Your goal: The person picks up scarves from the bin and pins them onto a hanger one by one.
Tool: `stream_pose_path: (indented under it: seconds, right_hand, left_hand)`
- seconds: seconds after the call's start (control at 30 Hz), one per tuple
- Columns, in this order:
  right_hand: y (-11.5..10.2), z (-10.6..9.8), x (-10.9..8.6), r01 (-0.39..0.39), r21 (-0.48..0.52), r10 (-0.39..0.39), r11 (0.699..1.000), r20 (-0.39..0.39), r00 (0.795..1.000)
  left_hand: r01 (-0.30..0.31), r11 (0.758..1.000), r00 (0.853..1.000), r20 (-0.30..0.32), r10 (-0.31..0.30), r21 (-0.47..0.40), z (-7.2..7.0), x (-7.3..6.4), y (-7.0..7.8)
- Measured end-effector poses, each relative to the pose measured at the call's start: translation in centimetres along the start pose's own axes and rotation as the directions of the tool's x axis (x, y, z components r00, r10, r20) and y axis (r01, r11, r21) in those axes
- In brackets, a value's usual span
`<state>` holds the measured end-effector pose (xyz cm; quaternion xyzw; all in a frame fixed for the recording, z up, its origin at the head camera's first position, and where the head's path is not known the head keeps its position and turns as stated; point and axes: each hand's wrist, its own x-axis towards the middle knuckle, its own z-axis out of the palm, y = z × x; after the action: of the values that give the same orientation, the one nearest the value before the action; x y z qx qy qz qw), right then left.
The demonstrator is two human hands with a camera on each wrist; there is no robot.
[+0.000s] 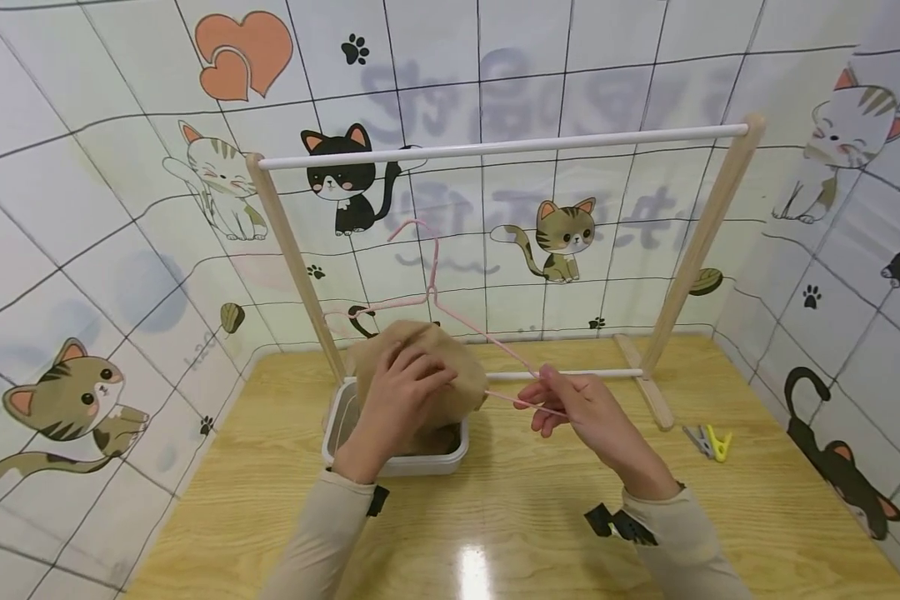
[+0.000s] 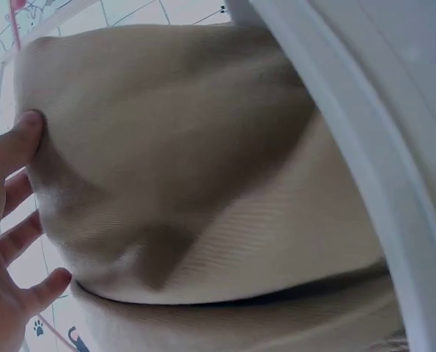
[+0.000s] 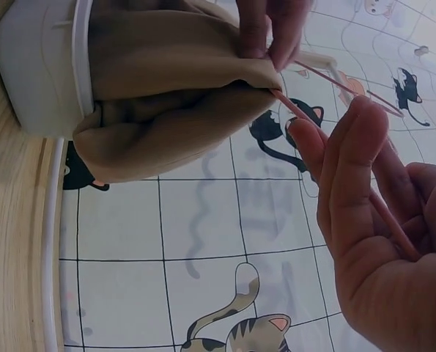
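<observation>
A tan cloth (image 1: 453, 354), bunched and folded, rises out of a white plastic tub (image 1: 423, 465). My left hand (image 1: 407, 387) pinches the cloth's upper edge, as the left wrist and right wrist views also show. A thin pink clothes hanger (image 1: 487, 335) stands behind and to the right of the cloth, hook upward; its lower bar (image 3: 294, 110) runs into the fold of the cloth. At the hanger's right corner, my right hand (image 1: 581, 408) holds it between thumb and fingers, with the bar crossing the palm (image 3: 371, 249). Cloth hides the hanger's lower left part.
Behind the tub stands a rack with wooden legs (image 1: 701, 250) and a white top rail (image 1: 502, 148). Two clothes pegs (image 1: 708, 443), one grey and one yellow, lie on the wooden table (image 1: 540, 517) at the right. Tiled, cat-printed walls (image 1: 450, 100) enclose the table.
</observation>
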<state>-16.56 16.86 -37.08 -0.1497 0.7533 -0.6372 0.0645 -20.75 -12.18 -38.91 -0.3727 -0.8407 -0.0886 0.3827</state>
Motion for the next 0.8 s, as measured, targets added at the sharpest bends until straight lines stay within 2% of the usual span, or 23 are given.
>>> stream_pose_path:
  seconds: [0.13,0.3,0.53,0.63,0.8]
  right_hand:
    - [0.1,0.2,0.0,-0.010,-0.012,0.010,1.000,0.005,1.000]
    - [0.2,0.5,-0.1,-0.014,-0.046,0.015,0.999,0.013,1.000]
    - [0.2,1.1,-0.1,0.012,-0.047,-0.011,0.999,0.031,0.999]
    - [0.1,1.3,-0.1,0.023,-0.039,-0.022,0.999,0.029,0.999]
    - [0.0,1.3,-0.2,0.023,-0.030,-0.022,0.999,0.011,1.000]
  left_hand:
    - [0.005,1.000,0.999,-0.050,-0.006,-0.016,0.1,0.4,0.1]
    - [0.049,0.998,0.991,-0.119,-0.052,-0.026,-0.3,1.7,0.3]
    - [0.085,0.996,0.980,-0.184,-0.079,0.024,-0.9,3.3,0.4]
    - [0.091,0.996,0.983,-0.164,-0.088,0.014,-0.4,3.3,0.6]
    - [0.111,0.993,0.992,-0.050,-0.113,-0.035,0.6,2.4,1.0]
